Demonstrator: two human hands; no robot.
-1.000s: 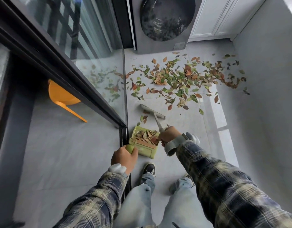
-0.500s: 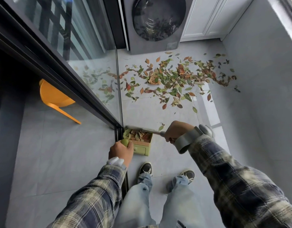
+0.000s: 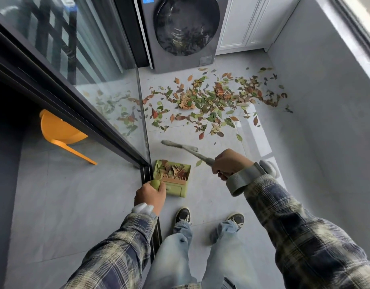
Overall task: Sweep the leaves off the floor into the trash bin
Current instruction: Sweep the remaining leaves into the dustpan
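Note:
My left hand (image 3: 150, 195) grips the green handle of a light green dustpan (image 3: 177, 185) that stands on the grey floor beside the glass door's track, with several brown and green leaves in it. My right hand (image 3: 230, 164) holds the grey handle of a broom (image 3: 180, 146), whose head is lifted just beyond the dustpan, toward the leaves. A wide scatter of green, red and brown leaves (image 3: 211, 101) covers the floor in front of the washing machine. One green leaf (image 3: 198, 163) lies just right of the dustpan. No trash bin is in view.
A sliding glass door (image 3: 109, 84) and its dark frame run along the left. An orange chair (image 3: 61, 132) stands behind it. A grey washing machine (image 3: 184, 32) and white cabinet (image 3: 248, 24) close the far end. A grey wall (image 3: 325, 122) bounds the right. My shoes (image 3: 183, 214) stand behind the dustpan.
The broom head was pulled in over the dustpan half a second ago and has now swung back out toward the leaf pile. The dustpan has stayed by the door track.

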